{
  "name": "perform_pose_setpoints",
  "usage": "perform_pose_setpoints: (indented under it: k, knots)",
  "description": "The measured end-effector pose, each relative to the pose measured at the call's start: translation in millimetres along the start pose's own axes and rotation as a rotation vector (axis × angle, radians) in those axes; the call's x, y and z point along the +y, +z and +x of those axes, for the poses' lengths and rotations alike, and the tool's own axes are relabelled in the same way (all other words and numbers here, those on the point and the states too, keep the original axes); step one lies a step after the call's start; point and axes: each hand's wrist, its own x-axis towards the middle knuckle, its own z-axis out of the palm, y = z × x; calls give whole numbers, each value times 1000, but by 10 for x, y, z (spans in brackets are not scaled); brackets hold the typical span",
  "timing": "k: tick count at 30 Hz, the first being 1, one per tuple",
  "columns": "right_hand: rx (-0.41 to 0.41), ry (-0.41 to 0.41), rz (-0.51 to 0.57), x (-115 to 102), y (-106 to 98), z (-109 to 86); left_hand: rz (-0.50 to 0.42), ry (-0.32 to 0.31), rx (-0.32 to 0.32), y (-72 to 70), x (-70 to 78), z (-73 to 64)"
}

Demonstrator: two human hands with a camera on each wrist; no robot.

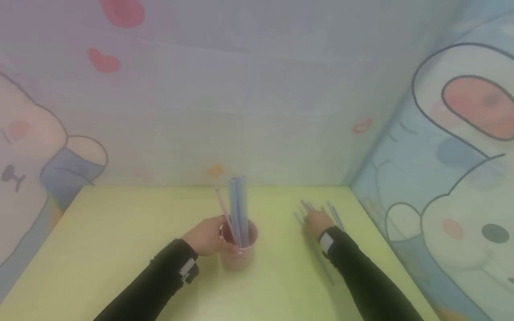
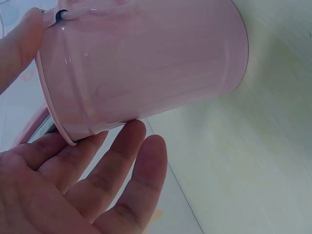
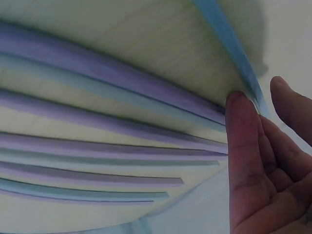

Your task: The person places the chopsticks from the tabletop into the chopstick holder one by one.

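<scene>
My left hand (image 1: 206, 236) grips a small pink bucket (image 1: 237, 258) by its rim, thumb on one side and fingers along the other. Inside the bucket stands an upright bundle of bluish straws (image 1: 238, 209), with a pink straw (image 1: 225, 207) leaning left beside it. Over on the right, my right hand (image 1: 318, 223) reaches down among loose straws on the table. In the right wrist view a blue straw (image 3: 226, 39) passes between its thumb and extended finger, the thumb held apart. Purple straws (image 3: 97, 56) and pale blue ones lie in rows beside those fingers.
The yellow table (image 1: 132, 232) backs onto a pale printed curtain (image 1: 257, 89), with cartoon-printed side panels (image 1: 474, 196) at both edges. More straws (image 1: 336, 216) lie just right of the right hand, and one straw (image 1: 327, 272) lies nearer the front.
</scene>
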Motion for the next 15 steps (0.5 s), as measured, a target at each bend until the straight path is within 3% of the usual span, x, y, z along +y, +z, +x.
perform_pose_setpoints:
  k: [15]
  knots:
    - [-5,69,33,-27,126,13,6,-18,11,17,-44,32]
